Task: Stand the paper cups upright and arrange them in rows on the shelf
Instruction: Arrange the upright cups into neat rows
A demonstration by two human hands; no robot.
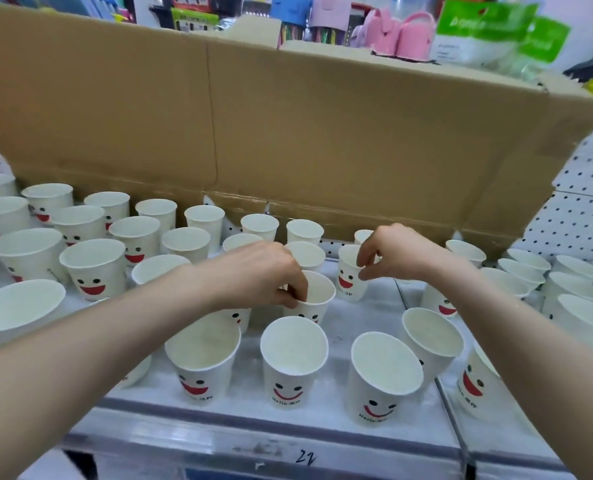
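Five front cups [293,355] stood mouth-up along the near edge of the shelf [250,400], smiley prints facing out, roughly in a row. One of them, the set-back cup [432,336], sat behind the line and looked tilted, though the wide lens may have caused that. Just behind this row was the left hand [264,273], with its arm across from the left side. Its fingers were curled and pinched the near-left rim of the nearer cup [323,294], which stood upright on the shelf, long axis vertical. The right hand [395,252], arm from the right side, was a little farther back. Its thumb and forefinger pinched the right rim of the farther cup [347,282], also upright, red smile showing. Key relation: the two held cups were near each other but apart, the farther cup to the right of and behind the nearer one. Each hand was on the outer side of its own cup, so the arms did not cross. Judgement: mid-task, and both cups probably needed nudging into line with their neighbours. The left-side cups [94,268] filled that part of the shelf in loose rows, upright. The right-side cups [527,271] overlapped; nested or leaning, couldn't tell. Behind everything a cardboard box [288,133] stood opened out like a wall, with pegboard [586,202] to its right and pink goods [409,32] blurred beyond.
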